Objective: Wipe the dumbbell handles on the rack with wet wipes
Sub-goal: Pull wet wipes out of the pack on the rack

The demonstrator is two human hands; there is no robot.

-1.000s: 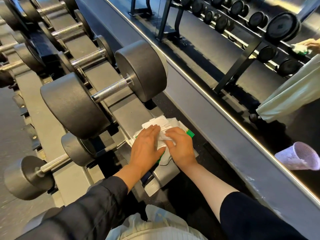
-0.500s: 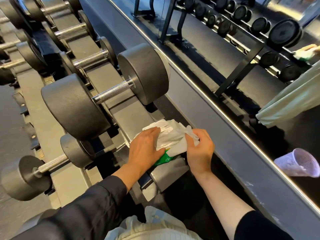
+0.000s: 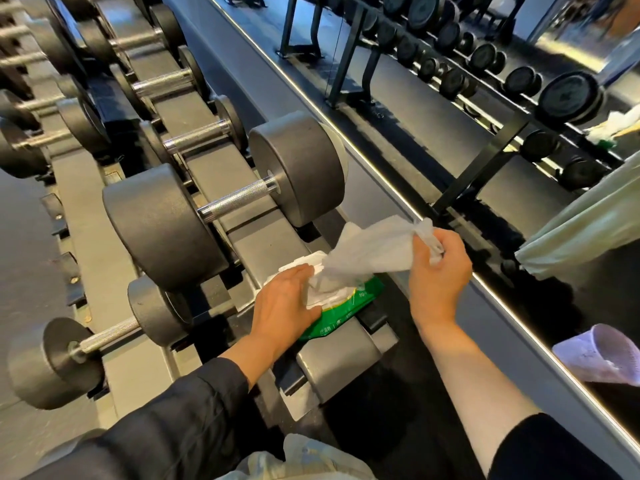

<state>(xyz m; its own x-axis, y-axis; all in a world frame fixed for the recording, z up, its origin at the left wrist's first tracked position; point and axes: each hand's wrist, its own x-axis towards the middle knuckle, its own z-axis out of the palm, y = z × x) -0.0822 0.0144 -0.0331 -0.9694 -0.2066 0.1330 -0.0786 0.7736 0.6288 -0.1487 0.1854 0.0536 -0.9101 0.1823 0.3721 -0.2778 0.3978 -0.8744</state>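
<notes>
My right hand (image 3: 438,271) pinches a wet wipe (image 3: 370,252); my left hand (image 3: 287,311), fingers seemingly flat, presses the green pack (image 3: 341,311).

The knurled handle (image 3: 239,199) of the nearest dumbbell lies open from above, flanked closely by its two heads (image 3: 162,226). My left hand (image 3: 287,306) presses the wipe pack (image 3: 343,310) just below it. The mirror ledge (image 3: 381,174) bounds my right side.
</notes>
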